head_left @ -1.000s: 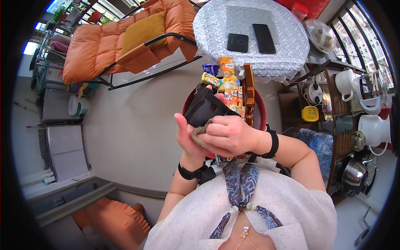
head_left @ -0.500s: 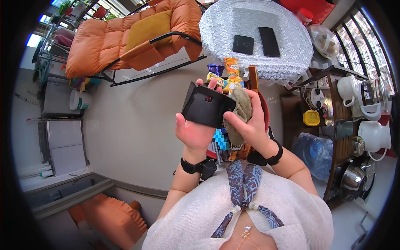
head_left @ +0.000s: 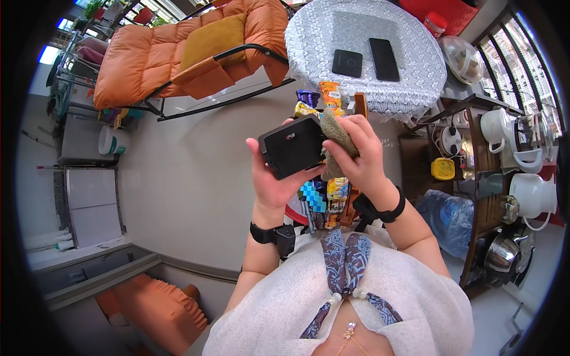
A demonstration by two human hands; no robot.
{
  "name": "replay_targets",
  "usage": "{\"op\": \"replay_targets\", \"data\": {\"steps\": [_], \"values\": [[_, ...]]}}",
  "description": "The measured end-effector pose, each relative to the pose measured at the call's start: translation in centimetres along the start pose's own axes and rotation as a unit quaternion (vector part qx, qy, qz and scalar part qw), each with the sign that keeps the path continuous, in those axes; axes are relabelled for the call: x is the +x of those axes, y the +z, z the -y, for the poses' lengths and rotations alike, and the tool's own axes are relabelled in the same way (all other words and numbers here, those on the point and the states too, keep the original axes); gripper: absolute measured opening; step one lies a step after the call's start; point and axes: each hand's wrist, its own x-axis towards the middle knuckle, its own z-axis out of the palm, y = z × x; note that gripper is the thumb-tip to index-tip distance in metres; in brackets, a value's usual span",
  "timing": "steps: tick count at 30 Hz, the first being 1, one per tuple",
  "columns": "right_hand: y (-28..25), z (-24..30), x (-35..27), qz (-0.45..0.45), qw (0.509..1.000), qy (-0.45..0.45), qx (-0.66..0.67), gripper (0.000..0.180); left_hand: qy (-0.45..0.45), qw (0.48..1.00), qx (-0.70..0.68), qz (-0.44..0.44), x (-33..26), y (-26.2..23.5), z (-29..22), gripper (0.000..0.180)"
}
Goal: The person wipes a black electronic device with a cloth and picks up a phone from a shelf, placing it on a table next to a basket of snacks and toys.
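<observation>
A black, box-like object (head_left: 290, 149) with a small slot in its face rests in my left hand (head_left: 274, 185), thumb along one side and fingers mostly hidden behind. My right hand (head_left: 367, 155) grips a folded olive-green cloth (head_left: 339, 137) between thumb and fingers, and the cloth touches the box's right edge. Below both hands lie an orange snack packet (head_left: 330, 94), a blue pixel-patterned toy (head_left: 313, 197), a purple plastic item (head_left: 307, 98) and a brown wooden piece (head_left: 360, 104). My hands partly cover this pile, and a red rim (head_left: 295, 215) shows beneath it.
Ahead stands a round table (head_left: 309, 53) in white lace, bearing a black phone (head_left: 384, 59) and a flat black square device (head_left: 347, 63). An orange lounge chair (head_left: 142, 65) is at far left. On the right a wooden shelf (head_left: 475, 148) holds kettles and jars.
The black box has turned in my left hand and tilted up. My right hand has shifted the cloth up and slightly left, onto the box's edge.
</observation>
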Motion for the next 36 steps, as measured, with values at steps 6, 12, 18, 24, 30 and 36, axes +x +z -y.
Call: {"op": "replay_targets", "data": {"steps": [6,12,18,24,30,36], "values": [[0.2,1.5,-2.7,0.041,0.997,0.007,-0.062,0.035,0.124,0.991,0.021,-0.048,0.8,2.1,0.8,0.080],[3.0,1.4,-2.5,0.084,0.987,0.013,-0.135,0.041,0.210,0.966,0.137,-0.066,1.5,2.2,2.7,0.075],[3.3,2.6,-3.5,0.123,0.986,-0.061,-0.091,0.046,0.251,0.946,0.187,-0.088,0.9,3.3,2.7,0.080],[2.4,4.3,-3.2,0.208,0.977,-0.048,0.022,0.044,0.227,0.963,0.133,-0.065,1.0,4.4,2.3,0.080],[0.7,3.6,-1.3,0.149,0.988,-0.015,0.033,0.040,0.234,0.967,0.092,-0.047,1.0,4.4,2.1,0.081],[2.4,3.6,-1.8,0.110,0.988,-0.015,-0.103,0.045,0.261,0.944,0.195,-0.062,1.0,3.9,2.7,0.081]]}}
